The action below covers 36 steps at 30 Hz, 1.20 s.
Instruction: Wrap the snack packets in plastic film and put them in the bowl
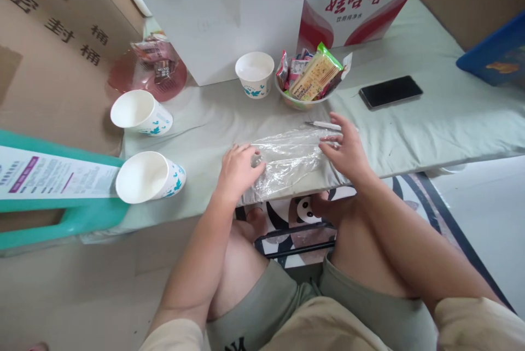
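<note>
A crinkled sheet of clear plastic (289, 157), possibly a flat bag, lies on the cloth-covered table in front of me. At its left end rests my left hand (238, 171), fingers curved over the edge and a gap between thumb and forefinger. My right hand (348, 148) is over the plastic's right end with thumb and fingers apart; whether it touches the film I cannot tell. Just beyond the plastic, close to my right fingertips, lies a slim white pen-like object (324, 125) with a dark tip.
Behind the plastic stand a paper cup (255, 75) and a clear bowl (301, 102) of packaged snacks. A phone (391, 92) lies to the right. Two tilted paper cups (141, 113) and a reddish dish (174, 80) are on the left. Boxes (229, 23) line the back.
</note>
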Tool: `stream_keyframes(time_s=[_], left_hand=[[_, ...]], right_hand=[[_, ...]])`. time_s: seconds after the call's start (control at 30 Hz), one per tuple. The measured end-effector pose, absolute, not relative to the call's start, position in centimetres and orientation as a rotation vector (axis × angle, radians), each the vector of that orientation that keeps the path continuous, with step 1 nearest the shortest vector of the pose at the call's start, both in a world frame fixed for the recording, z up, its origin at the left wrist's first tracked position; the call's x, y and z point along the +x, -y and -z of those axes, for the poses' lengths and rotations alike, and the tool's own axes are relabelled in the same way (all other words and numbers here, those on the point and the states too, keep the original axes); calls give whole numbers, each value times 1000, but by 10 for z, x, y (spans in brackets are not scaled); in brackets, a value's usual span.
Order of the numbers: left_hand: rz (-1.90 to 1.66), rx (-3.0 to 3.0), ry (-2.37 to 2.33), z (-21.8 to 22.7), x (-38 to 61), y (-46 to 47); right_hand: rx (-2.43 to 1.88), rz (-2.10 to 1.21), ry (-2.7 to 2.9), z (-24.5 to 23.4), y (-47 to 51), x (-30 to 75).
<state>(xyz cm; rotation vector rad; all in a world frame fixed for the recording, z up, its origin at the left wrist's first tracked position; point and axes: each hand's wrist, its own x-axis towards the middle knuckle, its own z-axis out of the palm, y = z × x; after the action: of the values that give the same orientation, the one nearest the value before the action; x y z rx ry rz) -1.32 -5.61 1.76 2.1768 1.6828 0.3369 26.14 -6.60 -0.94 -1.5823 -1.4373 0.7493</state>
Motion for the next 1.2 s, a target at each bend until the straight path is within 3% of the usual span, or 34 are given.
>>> stream_keyframes(time_s=[0.2,0.43,0.67,0.9,1.07,1.2], left_hand=[[-327,2128,-1753,-14,-18,56],[-573,2135,-1713,-29,-28,53],[-309,2082,-1628,-24,-21,49],[-799,1661,-1576,-17,-36,38],[-913,1100,-1592,-10,-32,27],[-1062,1060,-1545,-2,-32,21]], right_hand=[[-1646,-833,1073,11,61,263],[-1599,-809,1197,5,66,261],[-1638,-791,1277,1,67,258],[-1723,-807,1315,6,61,266],[-1796,-774,1429,6,66,270],[-1739,-738,1447,4,68,267]])
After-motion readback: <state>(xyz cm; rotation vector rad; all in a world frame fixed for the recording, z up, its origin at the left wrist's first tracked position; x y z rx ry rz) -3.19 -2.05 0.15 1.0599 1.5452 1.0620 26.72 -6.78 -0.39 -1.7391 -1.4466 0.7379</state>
